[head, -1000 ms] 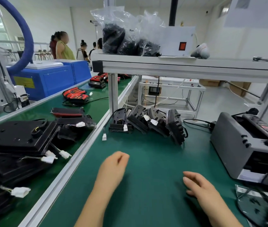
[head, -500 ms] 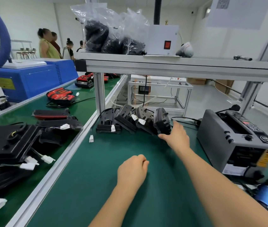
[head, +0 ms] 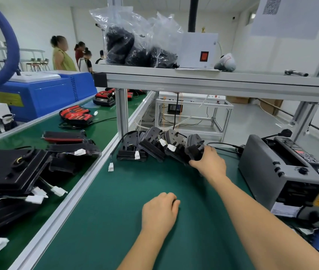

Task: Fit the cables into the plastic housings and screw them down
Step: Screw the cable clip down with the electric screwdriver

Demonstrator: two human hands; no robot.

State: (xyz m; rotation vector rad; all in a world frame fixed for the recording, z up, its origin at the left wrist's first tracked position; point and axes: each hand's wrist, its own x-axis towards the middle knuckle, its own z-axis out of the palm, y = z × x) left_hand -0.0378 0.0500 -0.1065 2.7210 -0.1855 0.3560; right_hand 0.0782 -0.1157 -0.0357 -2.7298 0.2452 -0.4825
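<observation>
A row of black plastic housings with cables and white connectors leans together at the back of the green bench mat. My right hand reaches out to the rightmost housing and grips it, fingers curled round its lower edge. My left hand rests on the mat near me, fingers loosely curled, holding nothing. A loose white connector lies on the mat by the left rail.
A grey tape dispenser machine stands to the right. Black housings with white plugs pile up on the left conveyor. An aluminium shelf overhead carries bags of black parts. Several people stand far back left.
My right hand went from lying near me on the mat to reaching forward and taking hold of the rightmost housing. My left hand stayed low on the mat.
</observation>
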